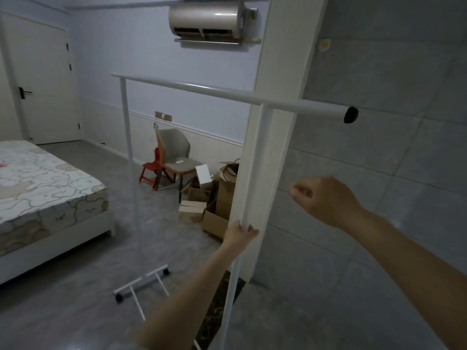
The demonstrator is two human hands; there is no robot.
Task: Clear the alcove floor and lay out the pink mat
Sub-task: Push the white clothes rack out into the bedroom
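A white metal clothes rack (227,93) on small castors stands at the alcove's edge, its top bar running from upper left to right with a black end cap. My left hand (240,234) grips the rack's near upright post at about mid height. My right hand (326,198) is raised to the right of that post with its fingers curled, holding nothing that I can see. The rack's far foot (141,284) rests on the grey tiled floor. No pink mat is in view.
A white door frame post (278,122) stands just behind the rack's near upright. Cardboard boxes (209,200), a grey chair (177,157) and a small red chair (151,170) crowd the far wall. A bed (43,193) fills the left. A grey tiled wall (391,147) is on the right.
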